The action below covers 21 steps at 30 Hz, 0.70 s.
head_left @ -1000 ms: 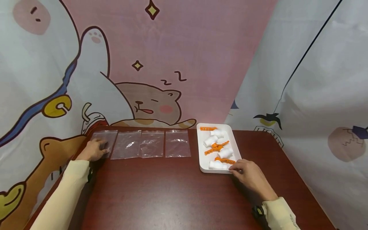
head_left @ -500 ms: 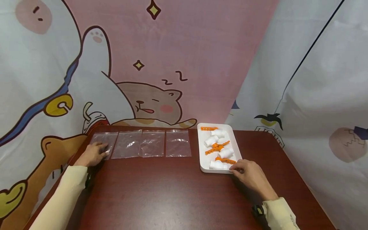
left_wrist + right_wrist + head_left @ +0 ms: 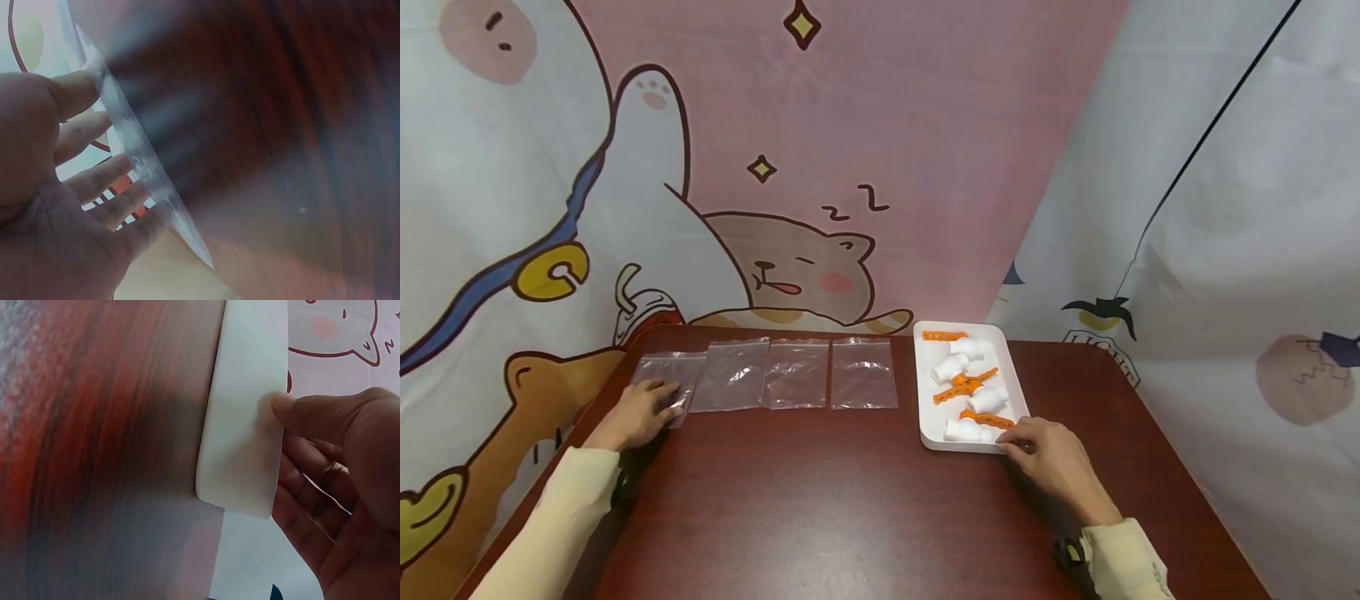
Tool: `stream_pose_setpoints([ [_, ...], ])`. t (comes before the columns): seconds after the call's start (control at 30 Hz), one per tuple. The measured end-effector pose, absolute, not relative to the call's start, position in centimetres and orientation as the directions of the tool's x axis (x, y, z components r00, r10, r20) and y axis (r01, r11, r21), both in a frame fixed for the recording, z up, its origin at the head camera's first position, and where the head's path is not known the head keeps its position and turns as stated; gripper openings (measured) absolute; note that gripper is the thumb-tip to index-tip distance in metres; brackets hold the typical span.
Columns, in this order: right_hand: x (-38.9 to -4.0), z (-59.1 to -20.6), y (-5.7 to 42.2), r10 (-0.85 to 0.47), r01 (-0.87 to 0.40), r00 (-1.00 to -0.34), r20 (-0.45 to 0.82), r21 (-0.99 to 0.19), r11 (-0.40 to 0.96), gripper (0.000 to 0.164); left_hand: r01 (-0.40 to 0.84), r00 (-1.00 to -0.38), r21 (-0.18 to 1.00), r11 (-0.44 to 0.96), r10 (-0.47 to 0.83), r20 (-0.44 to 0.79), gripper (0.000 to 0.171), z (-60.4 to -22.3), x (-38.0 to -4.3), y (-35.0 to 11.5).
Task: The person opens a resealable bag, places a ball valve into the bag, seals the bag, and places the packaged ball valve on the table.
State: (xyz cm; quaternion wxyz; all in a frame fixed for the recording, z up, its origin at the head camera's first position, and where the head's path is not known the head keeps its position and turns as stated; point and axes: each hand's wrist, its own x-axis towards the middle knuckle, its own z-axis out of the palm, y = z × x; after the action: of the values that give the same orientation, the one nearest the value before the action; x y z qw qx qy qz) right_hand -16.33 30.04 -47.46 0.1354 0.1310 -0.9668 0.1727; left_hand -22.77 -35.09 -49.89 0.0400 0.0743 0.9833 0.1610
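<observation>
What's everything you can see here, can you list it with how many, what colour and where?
table: 1, dark red-brown, under everything
clear zip bags: 4, transparent, in a row across the table's left and middle
white tray: 1, white, right of the bags
white pieces: 4, white, in the tray
orange pieces: at least 3, orange, in the tray; the middle one may be two overlapping
cartoon backdrop: pink and white mainly, behind and beside the table
wristbands: 2, dark, one per wrist
sleeves: 2, pale cream, one per arm
left hand: 1, bare, on the leftmost bag
right hand: 1, bare, holding the tray's near right corner
</observation>
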Motion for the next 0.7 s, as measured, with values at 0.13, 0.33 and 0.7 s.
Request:
stream_pose_setpoints([
  [0.13, -16.2, -47.5, 30.0, -0.211, -0.316, -0.917, 0.338, -0.293, 0.902, 0.014, 0.144, -0.984, 0.314, 0.938, 0.17, -0.055, 0.058, -49.5, -22.4, -34.9],
  [0.33, -16.1, -47.6, 29.9, -0.215, -0.321, -0.911, 0.353, -0.277, 0.906, 0.014, 0.188, -0.979, 0.303, 0.934, 0.204, -0.021, 0.054, -48.9, -22.5, -35.0],
  [0.7, -16.0, -47.7, 29.8, -0.198, -0.296, -0.923, 0.33, -0.279, 0.914, 0.013, 0.057, -0.998, 0.369, 0.928, 0.058, 0.008, 0.06, -48.1, -25.6, -36.7],
])
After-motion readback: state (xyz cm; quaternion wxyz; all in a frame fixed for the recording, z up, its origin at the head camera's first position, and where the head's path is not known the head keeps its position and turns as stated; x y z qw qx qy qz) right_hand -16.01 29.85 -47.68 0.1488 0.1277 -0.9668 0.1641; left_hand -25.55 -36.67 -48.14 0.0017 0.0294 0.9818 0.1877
